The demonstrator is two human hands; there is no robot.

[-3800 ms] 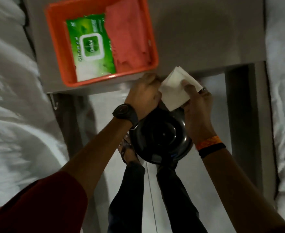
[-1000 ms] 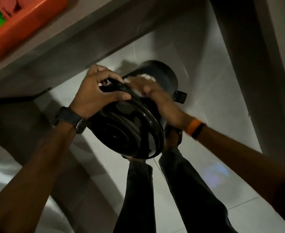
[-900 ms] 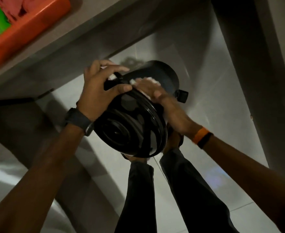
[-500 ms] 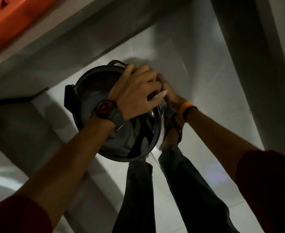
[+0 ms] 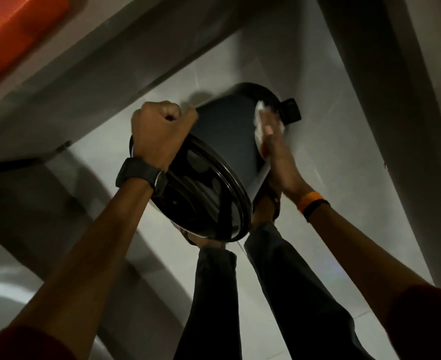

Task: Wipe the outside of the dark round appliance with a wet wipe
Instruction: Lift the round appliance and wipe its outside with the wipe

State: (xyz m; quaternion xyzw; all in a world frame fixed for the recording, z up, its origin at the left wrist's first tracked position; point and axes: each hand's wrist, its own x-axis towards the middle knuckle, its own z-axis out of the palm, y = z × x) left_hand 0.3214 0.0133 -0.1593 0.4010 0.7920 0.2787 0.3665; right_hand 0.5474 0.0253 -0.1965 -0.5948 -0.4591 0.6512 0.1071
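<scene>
The dark round appliance (image 5: 224,141) hangs tilted over the pale floor, its glossy lidded top (image 5: 204,201) turned toward me and its base pointing away. My left hand (image 5: 159,131) is a closed fist at the upper left rim, gripping the appliance, with a dark watch on the wrist. My right hand (image 5: 274,146) lies flat against the right side wall, pressing a white wet wipe (image 5: 259,126) onto it near a small black side tab (image 5: 291,114). Most of the wipe is hidden under my fingers.
An orange tray (image 5: 19,32) sits on the grey table (image 5: 136,40) at the upper left. My legs in dark trousers (image 5: 240,294) stand below the appliance. A grey table leg (image 5: 385,100) runs down the right side. White bedding shows at the lower left.
The appliance has been turned, so its side wall now faces up and right. My left hand moved from the lid to a fist at the rim. My right hand slid with the wipe toward the base.
</scene>
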